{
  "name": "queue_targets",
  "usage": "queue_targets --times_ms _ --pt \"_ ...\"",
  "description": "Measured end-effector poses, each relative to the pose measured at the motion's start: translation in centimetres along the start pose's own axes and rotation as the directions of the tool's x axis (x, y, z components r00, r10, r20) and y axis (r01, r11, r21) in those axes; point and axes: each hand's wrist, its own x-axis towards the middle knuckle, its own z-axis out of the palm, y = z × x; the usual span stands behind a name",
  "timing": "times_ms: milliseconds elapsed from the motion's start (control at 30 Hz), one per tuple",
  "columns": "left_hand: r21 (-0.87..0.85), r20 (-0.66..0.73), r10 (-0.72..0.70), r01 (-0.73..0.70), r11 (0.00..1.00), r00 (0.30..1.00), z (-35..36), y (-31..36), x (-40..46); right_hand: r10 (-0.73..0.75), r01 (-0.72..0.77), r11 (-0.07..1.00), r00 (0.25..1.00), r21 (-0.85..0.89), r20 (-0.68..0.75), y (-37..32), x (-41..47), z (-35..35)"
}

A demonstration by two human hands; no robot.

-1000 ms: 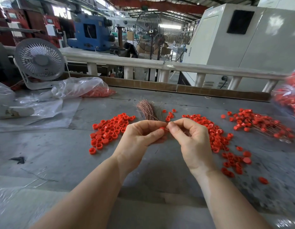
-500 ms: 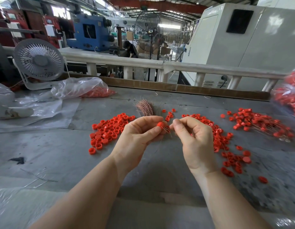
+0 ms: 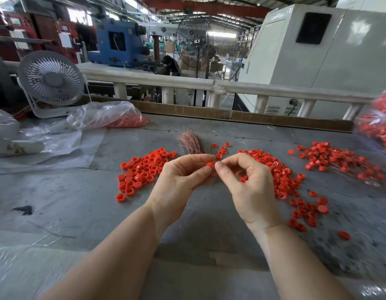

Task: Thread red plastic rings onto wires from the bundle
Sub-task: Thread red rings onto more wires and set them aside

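Observation:
My left hand (image 3: 183, 178) pinches a small red plastic ring (image 3: 210, 165) between thumb and forefinger, above the grey table. My right hand (image 3: 246, 182) meets it from the right, thumb and forefinger pinched at the ring; a thin wire there is too fine to make out. The copper-coloured wire bundle (image 3: 191, 141) fans up behind my left hand, and its lower end is hidden by that hand. Loose red rings lie in a pile (image 3: 142, 172) to the left and another pile (image 3: 280, 176) to the right.
Rings threaded on wires lie in a heap (image 3: 339, 163) at far right. Plastic bags of red rings sit at back left (image 3: 114, 118) and at the right edge (image 3: 380, 124). A white desk fan (image 3: 50, 80) stands back left. A cardboard strip (image 3: 241, 118) borders the table's far edge.
My hands came apart slightly and rose a little; the red ring is now plainly visible at my left fingertips, and my right fingers have opened into a looser loop.

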Motion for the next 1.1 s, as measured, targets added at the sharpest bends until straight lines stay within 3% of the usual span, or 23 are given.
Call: queue_targets --times_ms 133,300,1100 --pt "-0.075 0.011 -0.029 0.03 0.997 1.0 0.17 0.1 -0.02 -0.011 0.012 0.998 1.0 -0.069 0.01 0.33 0.03 0.05" --pt "-0.051 -0.013 -0.013 0.012 0.999 1.0 0.28 0.05 -0.03 -0.004 0.005 0.997 1.0 -0.078 0.016 0.26 0.0 0.14" --pt "0.301 -0.041 0.067 -0.051 0.952 0.997 0.46 0.17 -0.02 0.009 -0.01 0.998 1.0 -0.06 -0.013 -0.28 0.0 -0.05"
